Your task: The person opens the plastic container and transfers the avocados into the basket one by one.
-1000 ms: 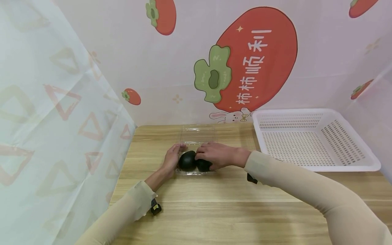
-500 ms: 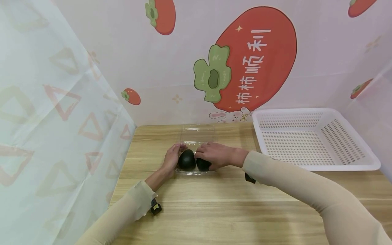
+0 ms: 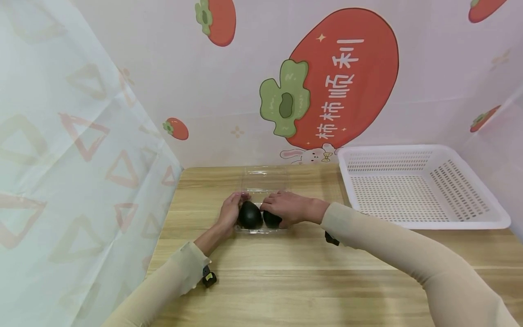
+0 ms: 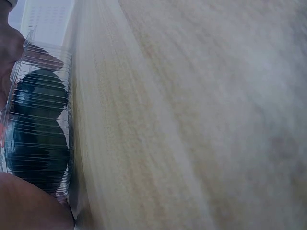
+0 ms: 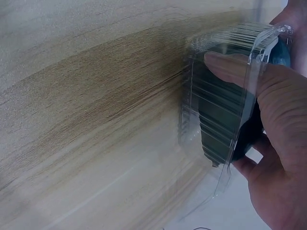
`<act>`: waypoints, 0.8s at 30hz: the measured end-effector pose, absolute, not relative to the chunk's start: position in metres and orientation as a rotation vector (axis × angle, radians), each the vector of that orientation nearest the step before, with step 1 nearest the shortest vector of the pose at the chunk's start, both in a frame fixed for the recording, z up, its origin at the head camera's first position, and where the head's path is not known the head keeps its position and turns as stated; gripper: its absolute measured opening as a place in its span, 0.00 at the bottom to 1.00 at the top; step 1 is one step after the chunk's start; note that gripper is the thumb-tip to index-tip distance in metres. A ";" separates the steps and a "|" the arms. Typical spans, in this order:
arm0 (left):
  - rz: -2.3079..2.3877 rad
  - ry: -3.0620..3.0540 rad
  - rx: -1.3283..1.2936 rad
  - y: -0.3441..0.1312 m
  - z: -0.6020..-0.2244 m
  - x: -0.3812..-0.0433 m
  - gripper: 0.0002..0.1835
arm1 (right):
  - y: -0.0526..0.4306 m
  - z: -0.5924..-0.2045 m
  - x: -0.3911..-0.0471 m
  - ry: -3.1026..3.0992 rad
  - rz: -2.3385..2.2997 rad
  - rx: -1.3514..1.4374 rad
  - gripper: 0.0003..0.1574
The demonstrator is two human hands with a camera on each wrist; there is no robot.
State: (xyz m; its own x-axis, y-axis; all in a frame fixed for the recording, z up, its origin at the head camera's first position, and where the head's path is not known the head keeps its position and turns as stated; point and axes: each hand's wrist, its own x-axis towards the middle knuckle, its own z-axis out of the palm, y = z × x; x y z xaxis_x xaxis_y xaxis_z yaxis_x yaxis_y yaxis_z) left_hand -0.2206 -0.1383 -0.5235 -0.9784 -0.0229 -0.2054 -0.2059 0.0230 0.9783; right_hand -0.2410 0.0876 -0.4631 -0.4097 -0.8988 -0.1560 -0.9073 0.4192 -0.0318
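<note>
A clear plastic clamshell box (image 3: 261, 231) lies on the table with its lid (image 3: 264, 178) folded back toward the wall. Side by side in its base sit two dark avocados, the left avocado (image 3: 250, 215) in plain sight and the right avocado (image 3: 271, 220) partly covered. My right hand (image 3: 288, 207) grips the right avocado from above, and the right wrist view shows the thumb (image 5: 228, 67) inside the ribbed wall. Against the box's left end, my left hand (image 3: 229, 210) holds the box, its fingertips by the back corner.
To the right stands a white perforated plastic basket (image 3: 445, 224) near the wall. The wooden table (image 3: 261, 281) stretches in front of the box. Patterned cloth (image 3: 220, 91) hangs behind and along both sides.
The left avocado has tipped and shifted slightly, so a small gap now shows between the two avocados. My right hand stays at the right avocado, and the left hand has barely moved.
</note>
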 end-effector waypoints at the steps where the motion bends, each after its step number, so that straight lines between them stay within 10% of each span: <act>1: 2.094 2.149 -0.241 -0.138 -0.523 -0.221 0.22 | 0.087 -0.464 -0.241 2.520 0.085 -1.618 0.45; 24: 2.086 2.156 -0.231 -0.138 -0.525 -0.222 0.24 | 0.082 -0.472 -0.247 2.509 -0.022 -1.585 0.44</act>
State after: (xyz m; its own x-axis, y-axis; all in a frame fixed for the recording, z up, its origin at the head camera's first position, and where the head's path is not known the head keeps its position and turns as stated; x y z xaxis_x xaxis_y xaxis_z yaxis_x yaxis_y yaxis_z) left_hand -0.2217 -0.1378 -0.5248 -0.9794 -0.0175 -0.2010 -0.2014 0.0313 0.9790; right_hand -0.2465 0.0818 -0.4717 -0.4186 -0.8976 -0.1381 -0.8950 0.4335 -0.1048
